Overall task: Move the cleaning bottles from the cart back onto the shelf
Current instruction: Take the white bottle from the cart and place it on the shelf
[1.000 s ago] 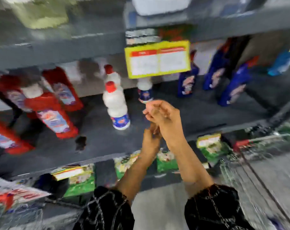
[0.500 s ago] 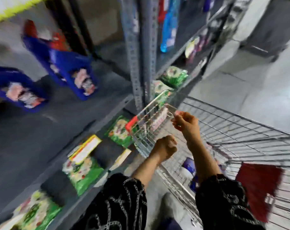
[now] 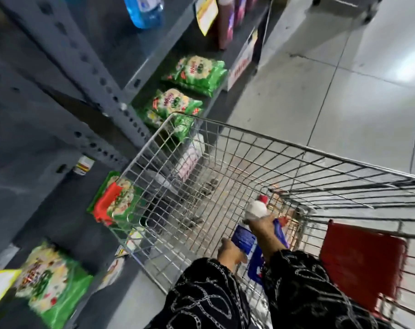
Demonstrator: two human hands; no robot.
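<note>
A wire shopping cart [image 3: 225, 129] stands beside the grey metal shelf [image 3: 30, 162]. Both my hands are down inside the cart's near end. My right hand [image 3: 264, 227] is closed around a white bottle with a red cap [image 3: 256, 207], which points up and away from me. Under and beside it lies a blue bottle with a blue label [image 3: 243, 237]. My left hand [image 3: 230, 252] rests against that blue bottle's near edge with curled fingers; whether it grips the bottle is unclear. Dark patterned sleeves cover both forearms.
Green packets [image 3: 197, 74] lie on the low shelf to the left of the cart. A perforated grey upright [image 3: 102, 91] stands close to the cart's corner. A red flap [image 3: 360, 262] hangs at the cart's near right. Grey tiled floor [image 3: 344, 91] lies beyond.
My view swung from the shelf with red, white and blue bottles down to the cart. Both hands dropped from above the cart rim into it, and the right hand closed on the white bottle.
</note>
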